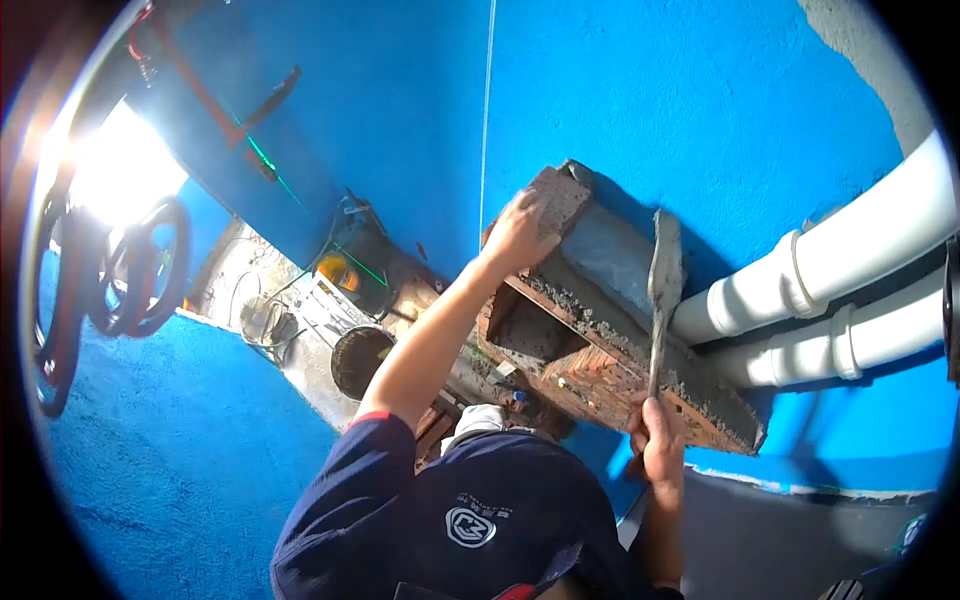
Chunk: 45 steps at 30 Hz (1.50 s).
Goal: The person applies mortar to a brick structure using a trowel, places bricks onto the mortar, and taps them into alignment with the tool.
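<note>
My left hand [522, 232] grips a rough reddish-grey brick [560, 196] on the upper end of a brick ledge [590, 365] against the blue wall. My right hand [657, 437], lower right, is closed round the handle of a long, mortar-smeared trowel [663, 275], whose blade points up along the right side of the ledge. Grey mortar [610, 330] lines the ledge beside a translucent sheet-like surface [610, 255]. Below my left hand the structure has a dark hollow.
Two white pipes [860, 245] run in from the right beside the ledge. To the left are a bucket [356, 362], a yellow object [337, 270], cluttered gear, coiled dark hoses [145, 270] and a bright opening. A blue wall [690, 80] rises behind.
</note>
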Tool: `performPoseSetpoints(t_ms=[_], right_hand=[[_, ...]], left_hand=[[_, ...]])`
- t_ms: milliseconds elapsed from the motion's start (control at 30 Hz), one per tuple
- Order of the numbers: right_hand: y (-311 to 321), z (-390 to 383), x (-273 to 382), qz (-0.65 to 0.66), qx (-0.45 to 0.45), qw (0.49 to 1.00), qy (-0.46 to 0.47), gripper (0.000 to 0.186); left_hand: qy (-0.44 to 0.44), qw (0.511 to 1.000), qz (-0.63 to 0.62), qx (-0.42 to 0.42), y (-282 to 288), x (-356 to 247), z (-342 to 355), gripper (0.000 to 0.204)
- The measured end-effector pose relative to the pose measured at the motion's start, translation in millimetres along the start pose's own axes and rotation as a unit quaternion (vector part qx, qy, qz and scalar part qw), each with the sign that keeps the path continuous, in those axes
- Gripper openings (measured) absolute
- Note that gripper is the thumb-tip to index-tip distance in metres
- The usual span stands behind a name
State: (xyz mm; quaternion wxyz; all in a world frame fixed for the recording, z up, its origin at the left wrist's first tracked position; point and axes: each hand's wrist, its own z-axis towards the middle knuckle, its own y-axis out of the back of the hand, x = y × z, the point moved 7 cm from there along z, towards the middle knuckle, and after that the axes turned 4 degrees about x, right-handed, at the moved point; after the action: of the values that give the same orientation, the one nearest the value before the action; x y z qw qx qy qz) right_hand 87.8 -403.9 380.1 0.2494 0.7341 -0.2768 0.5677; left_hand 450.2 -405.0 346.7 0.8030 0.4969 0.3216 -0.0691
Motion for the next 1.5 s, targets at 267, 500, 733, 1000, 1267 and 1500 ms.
performPoseSetpoints(t_ms=[267, 500, 733, 1000, 1267, 1500], right_hand=[[-22, 52, 16, -0.238, 0.063, 0.961, 0.125, 0.043], [-55, 131, 22, -0.317, 0.000, 0.894, 0.315, 0.041], [-72, 147, 15, -0.284, -0.003, 0.925, 0.251, 0.037], [-58, 168, -13, -0.300, 0.027, 0.909, 0.287, 0.038], [-51, 173, -7, -0.301, 0.068, 0.931, 0.192, 0.040], [-59, 167, 3, -0.337, 0.077, 0.918, 0.194, 0.043]], left_hand=[[0.117, 0.962, -0.228, -0.096, -25, -16, -138, 0.016], [0.147, 0.940, -0.286, -0.112, -32, 10, -160, 0.013], [0.131, 0.973, -0.155, -0.112, -12, 10, -188, 0.020], [0.223, 0.946, -0.203, -0.117, -30, 2, -201, 0.021], [0.179, 0.920, -0.260, -0.233, 3, -16, -208, 0.017], [0.163, 0.937, -0.178, -0.254, 33, -14, -188, 0.016]])
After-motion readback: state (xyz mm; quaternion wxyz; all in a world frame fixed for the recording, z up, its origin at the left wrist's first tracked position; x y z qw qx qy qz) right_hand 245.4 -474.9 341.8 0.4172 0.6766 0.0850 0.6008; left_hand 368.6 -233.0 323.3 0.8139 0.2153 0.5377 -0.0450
